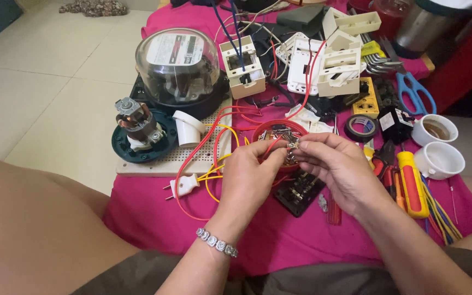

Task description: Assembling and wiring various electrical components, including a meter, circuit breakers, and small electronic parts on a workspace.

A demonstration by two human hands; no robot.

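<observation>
Both hands (296, 164) pinched together, fingertips meeting.

1. Two hands: left hand (247, 177) and right hand (337, 164), meeting near the middle.
2. One glass-domed meter (177, 68), far left.
3. One small motor (136, 123), left.
4. Two white cups (435, 130), right.
5. One roll of black tape (361, 127), right of middle.
6. One pair of blue-handled scissors (413, 92), far right.
7. One white plug (184, 186), near left.
8. One yellow-handled screwdriver (412, 183), near right.
</observation>
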